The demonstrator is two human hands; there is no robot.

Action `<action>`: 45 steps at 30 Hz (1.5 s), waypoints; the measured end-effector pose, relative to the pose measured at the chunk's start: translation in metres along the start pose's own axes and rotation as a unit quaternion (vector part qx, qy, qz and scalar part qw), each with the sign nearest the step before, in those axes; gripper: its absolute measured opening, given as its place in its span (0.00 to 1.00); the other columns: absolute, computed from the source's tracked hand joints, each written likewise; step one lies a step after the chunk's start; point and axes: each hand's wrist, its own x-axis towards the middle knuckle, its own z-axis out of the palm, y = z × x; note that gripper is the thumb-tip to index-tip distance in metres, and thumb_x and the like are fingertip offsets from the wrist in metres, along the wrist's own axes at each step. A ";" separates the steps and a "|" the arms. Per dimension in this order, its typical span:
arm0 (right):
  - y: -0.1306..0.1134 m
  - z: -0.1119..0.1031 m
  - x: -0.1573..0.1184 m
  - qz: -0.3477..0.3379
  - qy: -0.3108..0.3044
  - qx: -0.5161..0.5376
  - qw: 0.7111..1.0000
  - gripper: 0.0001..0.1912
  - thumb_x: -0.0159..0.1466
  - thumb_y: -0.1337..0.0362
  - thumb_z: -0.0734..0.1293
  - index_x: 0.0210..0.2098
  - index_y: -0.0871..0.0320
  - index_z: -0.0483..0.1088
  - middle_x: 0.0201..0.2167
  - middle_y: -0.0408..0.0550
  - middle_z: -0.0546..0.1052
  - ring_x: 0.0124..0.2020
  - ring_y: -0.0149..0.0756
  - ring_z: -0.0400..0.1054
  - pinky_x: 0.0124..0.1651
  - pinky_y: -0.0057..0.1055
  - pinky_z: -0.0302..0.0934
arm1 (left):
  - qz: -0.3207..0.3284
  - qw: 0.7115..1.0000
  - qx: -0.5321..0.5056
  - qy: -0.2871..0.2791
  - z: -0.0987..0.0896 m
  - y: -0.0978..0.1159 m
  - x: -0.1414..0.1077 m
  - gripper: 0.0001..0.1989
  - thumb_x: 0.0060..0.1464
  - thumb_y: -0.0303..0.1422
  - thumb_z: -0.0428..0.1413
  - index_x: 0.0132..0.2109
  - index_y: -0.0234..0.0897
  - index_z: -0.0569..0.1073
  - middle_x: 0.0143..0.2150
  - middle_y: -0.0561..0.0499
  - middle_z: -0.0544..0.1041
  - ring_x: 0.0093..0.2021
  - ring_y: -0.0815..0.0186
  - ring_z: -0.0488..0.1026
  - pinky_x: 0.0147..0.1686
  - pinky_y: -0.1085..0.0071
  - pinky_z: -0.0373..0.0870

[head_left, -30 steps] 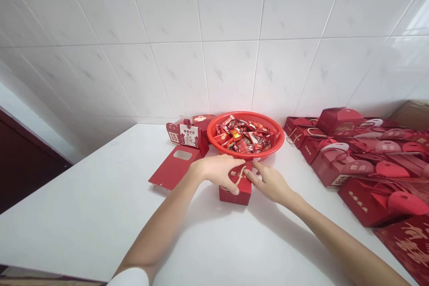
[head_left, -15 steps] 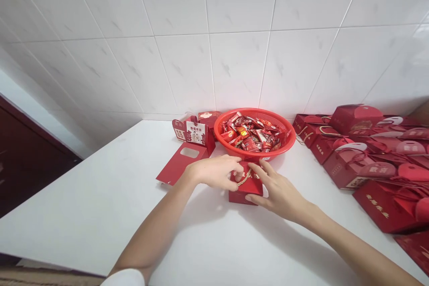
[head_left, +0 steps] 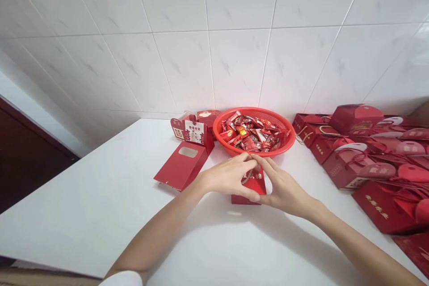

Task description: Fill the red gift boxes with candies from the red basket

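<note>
Small red box sits upright on the white desk, just in front of the red basket; hands hide its far edge, so can't tell if it touches the basket. Left hand and right hand arch over it from either side, fingers bent in at the top, thumbs almost meeting at the near top edge. Looks like the two-sided hold steadies the box and keeps the top pressed together; firm grip or light touch, can't tell. Twisted gold cord lies across the top, partly under left fingers. Basket holds wrapped packets, probably set centrally so both hands reach it. Left of the basket, an open box has a windowed flap folded out flat toward the near side. Right of the basket, many red boxes stand in packed rows, likely grouped there to leave working room.
</note>
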 end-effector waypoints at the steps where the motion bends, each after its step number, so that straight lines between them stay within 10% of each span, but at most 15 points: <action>1: 0.001 -0.001 0.000 -0.003 0.006 0.002 1.000 0.49 0.56 0.59 0.73 0.70 0.50 0.47 0.64 0.60 0.63 0.57 0.52 0.67 0.52 0.47 0.69 | 0.002 1.000 -0.007 0.004 0.002 0.000 0.001 0.31 0.48 0.51 0.63 0.55 0.42 0.70 0.52 0.46 0.67 0.48 0.55 0.70 0.39 0.66 0.69; 12: 0.012 -0.016 0.000 -0.052 -0.029 0.068 0.996 0.54 0.57 0.56 0.74 0.73 0.48 0.40 0.71 0.57 0.53 0.69 0.52 0.54 0.65 0.51 0.58 | -0.006 1.000 -0.018 0.012 -0.003 0.000 -0.004 0.42 0.45 0.42 0.66 0.67 0.49 0.62 0.60 0.45 0.66 0.55 0.49 0.69 0.43 0.63 0.72; 21: 0.015 -0.024 0.001 -0.057 -0.024 0.117 0.991 0.56 0.57 0.53 0.76 0.73 0.46 0.38 0.73 0.55 0.48 0.70 0.50 0.50 0.66 0.50 0.57 | -0.007 0.998 -0.038 0.040 -0.018 -0.012 -0.012 0.50 0.44 0.42 0.67 0.71 0.50 0.54 0.74 0.49 0.50 0.74 0.47 0.42 0.67 0.50 0.54; 29: 0.015 -0.028 -0.001 -0.085 -0.013 0.121 0.989 0.54 0.57 0.59 0.75 0.73 0.48 0.40 0.68 0.57 0.59 0.66 0.49 0.59 0.64 0.49 0.60 | 0.019 0.988 -0.148 -0.028 -0.023 -0.026 -0.010 0.57 0.43 0.44 0.69 0.73 0.51 0.47 0.74 0.46 0.53 0.71 0.50 0.55 0.65 0.55 0.59; 36: -0.009 -0.013 -0.008 -0.292 0.089 -0.164 0.938 0.36 0.64 0.69 0.66 0.69 0.56 0.52 0.61 0.60 0.67 0.64 0.51 0.58 0.62 0.51 0.60 | -0.062 0.969 -0.237 0.008 -0.025 -0.040 -0.005 0.34 0.60 0.58 0.49 0.66 0.46 0.65 0.65 0.48 0.69 0.61 0.53 0.68 0.53 0.64 0.69; 40: -0.023 0.010 -0.013 -0.383 0.126 -0.272 0.874 0.26 0.68 0.73 0.62 0.64 0.54 0.62 0.59 0.55 0.70 0.67 0.49 0.55 0.67 0.53 0.53 | -0.054 0.974 -0.214 0.049 -0.025 -0.040 -0.005 0.29 0.58 0.54 0.55 0.60 0.42 0.72 0.60 0.49 0.74 0.61 0.55 0.68 0.57 0.66 0.66; 45: -0.020 0.029 -0.014 -0.386 0.105 -0.284 0.871 0.25 0.69 0.72 0.60 0.65 0.57 0.62 0.60 0.55 0.70 0.67 0.47 0.54 0.69 0.51 0.50 | -0.020 0.982 -0.178 0.055 -0.026 -0.041 -0.005 0.23 0.60 0.47 0.55 0.56 0.40 0.75 0.53 0.49 0.78 0.56 0.57 0.73 0.55 0.66 0.67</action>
